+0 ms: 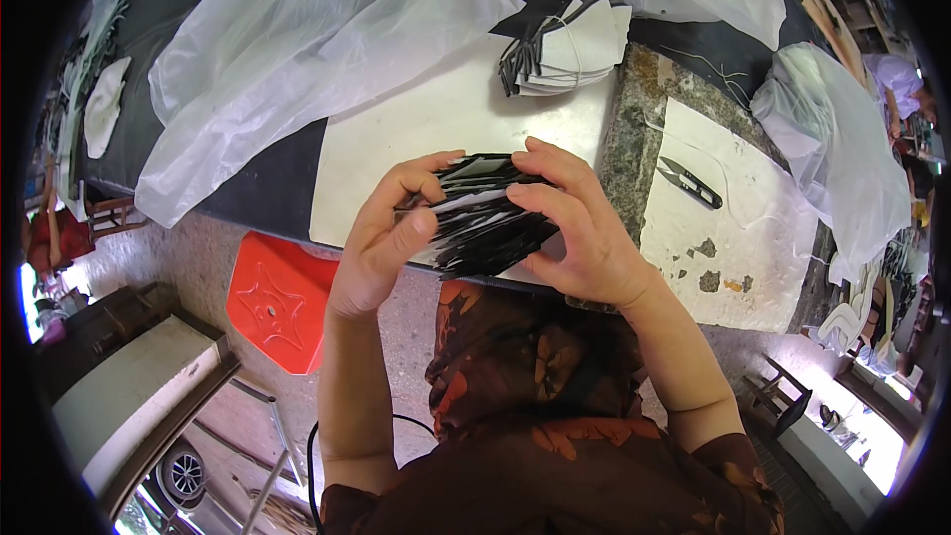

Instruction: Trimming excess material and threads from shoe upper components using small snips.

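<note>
Between my two hands is a thick stack of thin black-edged pieces [487,218], held above the near edge of the table. My left hand [388,223] grips its left side, thumb and fingers bent against the edges. On the opposite side, my right hand [580,223] has its fingers curled over the top and right edges. Farther back on the white sheet [381,149] lies a bundle of white, black-edged pieces [575,52], tied round with a thin string. What the pieces in my hands are made of, I cannot tell.
Large translucent plastic bags [317,50] cover much of the table's far side. To the right, black thread snips [691,183] rest on a worn white board [733,248] over a stone slab [639,89]. Below the table's left edge stands a red stool [277,305].
</note>
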